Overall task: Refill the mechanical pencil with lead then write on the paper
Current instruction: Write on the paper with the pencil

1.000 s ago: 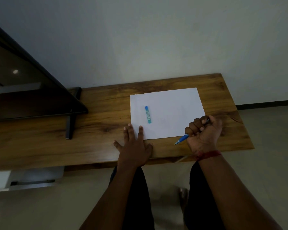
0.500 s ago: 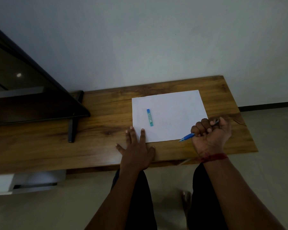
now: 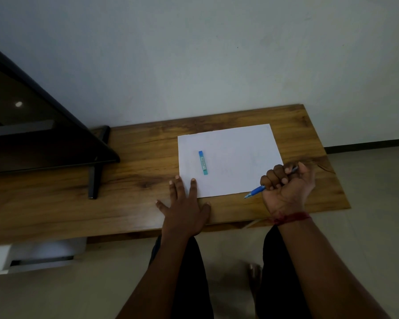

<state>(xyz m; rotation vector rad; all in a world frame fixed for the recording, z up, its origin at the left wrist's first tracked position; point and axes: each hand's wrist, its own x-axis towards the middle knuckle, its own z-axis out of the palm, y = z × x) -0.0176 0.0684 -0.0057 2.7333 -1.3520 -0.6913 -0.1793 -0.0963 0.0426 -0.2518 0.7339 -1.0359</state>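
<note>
A white sheet of paper (image 3: 235, 155) lies on the wooden table (image 3: 136, 157). On its left part rests a small blue-green lead case (image 3: 203, 162), lying lengthwise. My right hand (image 3: 288, 187) is fisted around a blue mechanical pencil (image 3: 255, 192) at the paper's near right corner; the tip points left toward the table's front edge. My left hand (image 3: 184, 208) lies flat on the table with fingers spread, fingertips on the paper's near left corner.
A dark TV screen on a black stand (image 3: 95, 178) occupies the table's left side. A white wall stands behind. A white box (image 3: 39, 254) sits on the floor under the table at left. My knees are below the front edge.
The view has shifted slightly. Both hands keep their places and grips; the pencil stays in my right fist.
</note>
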